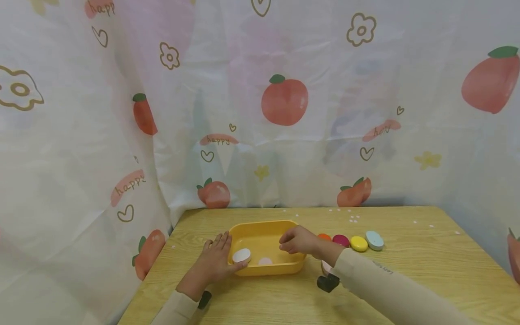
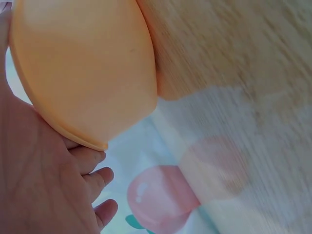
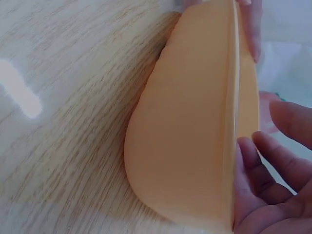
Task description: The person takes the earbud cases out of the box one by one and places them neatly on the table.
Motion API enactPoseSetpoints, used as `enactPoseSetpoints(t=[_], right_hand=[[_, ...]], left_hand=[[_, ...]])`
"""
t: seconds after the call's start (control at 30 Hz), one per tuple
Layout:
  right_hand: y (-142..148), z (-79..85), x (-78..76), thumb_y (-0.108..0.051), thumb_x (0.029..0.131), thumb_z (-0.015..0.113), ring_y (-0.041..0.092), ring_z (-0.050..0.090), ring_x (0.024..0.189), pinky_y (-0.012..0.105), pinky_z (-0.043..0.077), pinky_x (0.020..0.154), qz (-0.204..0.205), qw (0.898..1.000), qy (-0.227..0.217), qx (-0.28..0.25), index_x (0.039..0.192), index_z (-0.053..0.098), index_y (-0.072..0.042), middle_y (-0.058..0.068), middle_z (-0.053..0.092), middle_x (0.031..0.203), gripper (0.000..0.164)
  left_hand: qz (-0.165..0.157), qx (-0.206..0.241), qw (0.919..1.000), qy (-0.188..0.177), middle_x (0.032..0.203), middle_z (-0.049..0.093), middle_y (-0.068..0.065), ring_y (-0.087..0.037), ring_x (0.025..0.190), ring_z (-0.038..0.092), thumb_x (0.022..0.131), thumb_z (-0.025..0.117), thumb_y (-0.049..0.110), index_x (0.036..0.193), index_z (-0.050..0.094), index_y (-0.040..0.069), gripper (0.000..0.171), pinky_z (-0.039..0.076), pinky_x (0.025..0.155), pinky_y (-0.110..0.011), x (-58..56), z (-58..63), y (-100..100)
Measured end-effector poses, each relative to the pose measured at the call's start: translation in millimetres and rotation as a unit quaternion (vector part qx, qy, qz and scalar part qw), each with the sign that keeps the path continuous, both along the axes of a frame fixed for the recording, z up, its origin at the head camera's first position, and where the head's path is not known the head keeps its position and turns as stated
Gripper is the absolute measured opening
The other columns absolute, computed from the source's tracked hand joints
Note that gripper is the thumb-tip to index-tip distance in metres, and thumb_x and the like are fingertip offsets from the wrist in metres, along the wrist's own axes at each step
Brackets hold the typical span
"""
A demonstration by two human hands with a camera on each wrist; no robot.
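A shallow orange-yellow plastic tray (image 1: 268, 271) stands on the wooden table. Inside lie a smooth white oval piece (image 1: 242, 255) by the left end and a pale pink round piece (image 1: 265, 261) near the front wall. My left hand (image 1: 217, 259) rests along the tray's left end, fingers extended on the rim and thumb over the front corner; the left wrist view has the palm against the rim. Over the right end is my right hand (image 1: 298, 240), with fingers loosely bent. In the right wrist view its thumb stands apart from the fingers (image 3: 278, 161), nothing between them.
Right of the tray, orange (image 1: 324, 236), dark magenta (image 1: 340, 240), yellow (image 1: 359, 243) and pale blue (image 1: 374, 240) rounded pieces sit in a row. Another pale pink piece (image 1: 326, 267) is partly hidden by the right sleeve. A printed curtain (image 1: 243, 90) hangs behind the wooden table (image 1: 422, 257).
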State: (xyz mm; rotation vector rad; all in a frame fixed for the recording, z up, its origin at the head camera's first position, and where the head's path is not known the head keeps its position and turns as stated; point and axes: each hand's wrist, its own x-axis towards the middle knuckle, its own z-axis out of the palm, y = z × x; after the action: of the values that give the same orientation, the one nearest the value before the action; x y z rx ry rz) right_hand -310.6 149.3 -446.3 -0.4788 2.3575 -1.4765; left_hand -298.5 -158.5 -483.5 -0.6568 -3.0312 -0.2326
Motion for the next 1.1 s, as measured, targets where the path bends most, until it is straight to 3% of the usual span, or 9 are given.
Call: enactPoseSetpoints(t=[0.3, 0.63, 0.9, 1.1], right_hand=[[-16.3, -2.6, 2.2, -0.004, 0.086, 0.072, 0.028, 0.063, 0.095, 0.045, 0.056, 0.079, 0.018, 0.999, -0.011, 0.049, 0.114, 0.063, 0.013, 0.012, 0.066, 0.104, 0.034], [-32.3, -7.0, 0.6, -0.008, 0.083, 0.076, 0.017, 0.058, 0.074, 0.029, 0.051, 0.065, 0.045, 0.987, 0.027, 0.149, 0.112, 0.067, 0.011, 0.012, 0.068, 0.100, 0.035], [-40.0, -11.0, -1.7, -0.010, 0.083, 0.076, 0.017, 0.061, 0.086, 0.035, 0.052, 0.080, 0.062, 0.976, 0.060, 0.200, 0.105, 0.072, 0.004, 0.009, 0.070, 0.100, 0.026], [-44.8, -14.4, -1.7, -0.007, 0.085, 0.073, 0.023, 0.063, 0.095, 0.039, 0.052, 0.085, 0.073, 0.975, 0.060, 0.203, 0.103, 0.073, 0.002, 0.008, 0.070, 0.099, 0.020]], left_hand=[[0.001, -0.002, 0.9999, 0.010, 0.158, 0.021, -0.015, -0.037, 0.142, 0.023, 0.087, 0.041, 0.077, 0.153, 0.025, -0.001, 0.103, 0.015, 0.111, -0.058, -0.8, -4.1, -1.3], [-0.005, -0.006, 0.9997, 0.025, 0.158, 0.021, -0.014, -0.037, 0.141, 0.025, 0.087, 0.040, 0.077, 0.153, 0.024, -0.001, 0.104, 0.015, 0.111, -0.058, -3.4, -8.7, -2.9], [-0.012, -0.008, 0.9995, 0.027, 0.158, 0.020, -0.017, -0.035, 0.144, 0.018, 0.087, 0.039, 0.077, 0.152, 0.024, -0.003, 0.104, 0.008, 0.114, -0.055, -3.0, -6.9, -2.8], [-0.013, -0.011, 0.9993, 0.032, 0.158, 0.019, -0.017, -0.032, 0.146, 0.011, 0.088, 0.038, 0.077, 0.152, 0.024, -0.003, 0.104, 0.005, 0.116, -0.050, -3.5, -8.5, -3.1]])
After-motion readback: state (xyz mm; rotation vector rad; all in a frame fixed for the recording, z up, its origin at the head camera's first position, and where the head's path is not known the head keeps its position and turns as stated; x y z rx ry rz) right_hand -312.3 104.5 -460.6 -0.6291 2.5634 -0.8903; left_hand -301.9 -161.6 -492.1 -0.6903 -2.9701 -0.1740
